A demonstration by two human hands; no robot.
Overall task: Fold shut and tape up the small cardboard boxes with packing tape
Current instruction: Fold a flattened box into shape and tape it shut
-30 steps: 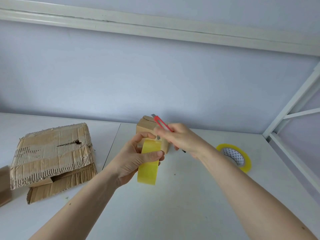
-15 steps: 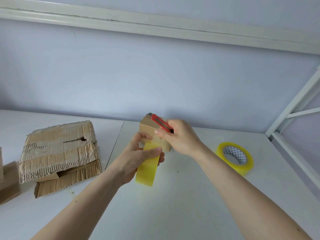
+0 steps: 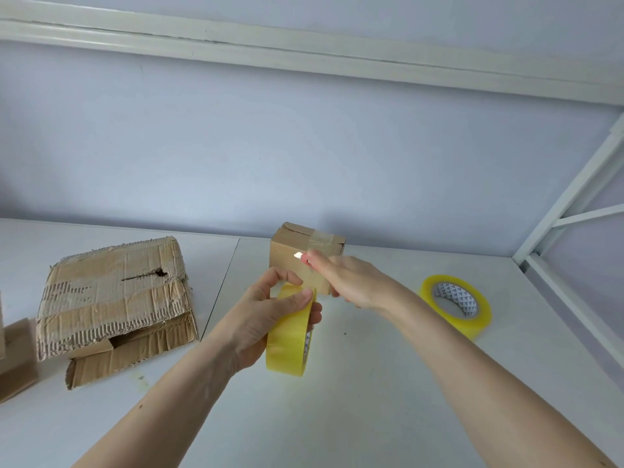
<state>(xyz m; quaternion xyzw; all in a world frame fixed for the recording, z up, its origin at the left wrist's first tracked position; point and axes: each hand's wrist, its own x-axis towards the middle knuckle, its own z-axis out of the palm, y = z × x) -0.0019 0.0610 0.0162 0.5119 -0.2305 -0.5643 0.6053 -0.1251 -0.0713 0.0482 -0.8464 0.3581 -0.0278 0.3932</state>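
Up near the wall, a small box [image 3: 305, 256] stands on the white table [image 3: 371, 400], flaps folded shut, a clear strip of tape [image 3: 320, 238] across its top and down the near face. The left hand [image 3: 266, 319] grips a yellow roll [image 3: 289, 336] on edge just in front of the box — thumb over the top of the rim, fingers curled behind it. The right hand [image 3: 351, 282] is blurred, reaching across the box's near face; a small bright tip and a bit of red show at its fingertips, though what it holds I cannot tell. A second roll [image 3: 456, 310] lies flat to the right. Torn, flattened cardboard [image 3: 114, 305] lies well to the left.
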